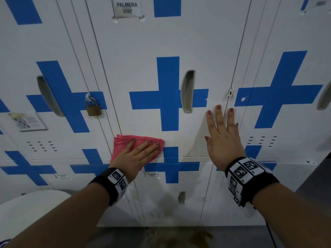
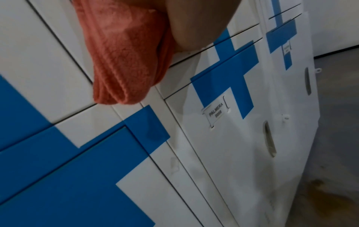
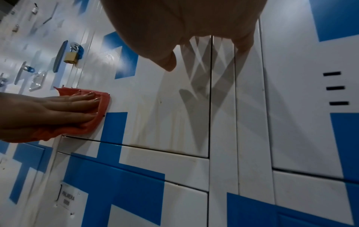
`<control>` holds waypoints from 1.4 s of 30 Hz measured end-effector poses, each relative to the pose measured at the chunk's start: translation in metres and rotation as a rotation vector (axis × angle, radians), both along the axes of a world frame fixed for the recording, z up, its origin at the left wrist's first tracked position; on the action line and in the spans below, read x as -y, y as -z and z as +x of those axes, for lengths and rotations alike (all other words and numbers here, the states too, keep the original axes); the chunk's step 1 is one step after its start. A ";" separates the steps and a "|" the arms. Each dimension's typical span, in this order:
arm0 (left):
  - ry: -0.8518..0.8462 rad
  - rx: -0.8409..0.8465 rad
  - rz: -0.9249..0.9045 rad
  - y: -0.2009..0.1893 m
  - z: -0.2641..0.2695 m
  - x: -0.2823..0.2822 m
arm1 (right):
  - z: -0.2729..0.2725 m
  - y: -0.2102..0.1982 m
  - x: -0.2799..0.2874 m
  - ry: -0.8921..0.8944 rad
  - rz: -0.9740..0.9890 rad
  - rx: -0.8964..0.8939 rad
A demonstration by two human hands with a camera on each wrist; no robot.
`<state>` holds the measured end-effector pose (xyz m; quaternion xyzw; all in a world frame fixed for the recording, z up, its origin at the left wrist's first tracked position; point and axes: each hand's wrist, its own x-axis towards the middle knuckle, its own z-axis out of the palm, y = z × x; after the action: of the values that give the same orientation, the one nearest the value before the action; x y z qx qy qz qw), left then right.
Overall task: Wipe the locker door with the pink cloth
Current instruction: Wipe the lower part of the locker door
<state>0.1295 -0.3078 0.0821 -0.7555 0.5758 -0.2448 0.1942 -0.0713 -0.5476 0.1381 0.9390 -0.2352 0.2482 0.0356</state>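
The white locker door (image 1: 143,51) carries a blue cross and a recessed handle (image 1: 187,91). A folded pink cloth (image 1: 121,143) lies flat against the door's lower left corner. My left hand (image 1: 139,154) presses it there with straight fingers. The left wrist view shows the cloth (image 2: 120,53) bunched under the palm, and the right wrist view shows the cloth (image 3: 99,110) beneath flat fingers (image 3: 77,104). My right hand (image 1: 222,133) lies flat and open against the door's right edge, below the hasp (image 1: 230,92). Brownish streaks mark the door's lower part (image 3: 155,122).
A brass padlock (image 1: 93,109) hangs on the locker to the left. A label plate (image 1: 127,8) sits at the door's top. Lower lockers (image 1: 172,194) run beneath, with a stained grey floor (image 1: 179,237) below. A white rounded object (image 1: 26,212) sits at bottom left.
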 end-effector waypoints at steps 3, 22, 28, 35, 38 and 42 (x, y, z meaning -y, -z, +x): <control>-0.040 -0.043 0.000 -0.007 0.000 -0.006 | -0.001 -0.001 0.000 0.005 0.005 -0.023; -0.125 -0.182 0.194 -0.016 -0.044 0.031 | 0.002 -0.002 -0.003 0.030 0.005 -0.045; -0.147 -0.160 0.278 -0.007 -0.037 0.015 | 0.000 -0.003 -0.003 0.031 -0.001 -0.057; -0.181 -0.121 0.282 -0.001 -0.022 -0.005 | 0.000 -0.003 -0.003 0.031 0.004 -0.058; -0.123 -0.150 0.076 0.002 -0.012 -0.012 | 0.000 -0.003 -0.004 0.026 0.012 -0.052; -0.166 -0.189 -0.125 -0.013 -0.012 -0.008 | 0.000 -0.003 -0.005 0.019 0.016 -0.043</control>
<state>0.1177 -0.3002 0.0947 -0.8308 0.5108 -0.1908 0.1112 -0.0710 -0.5431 0.1415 0.9422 -0.2452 0.2256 0.0355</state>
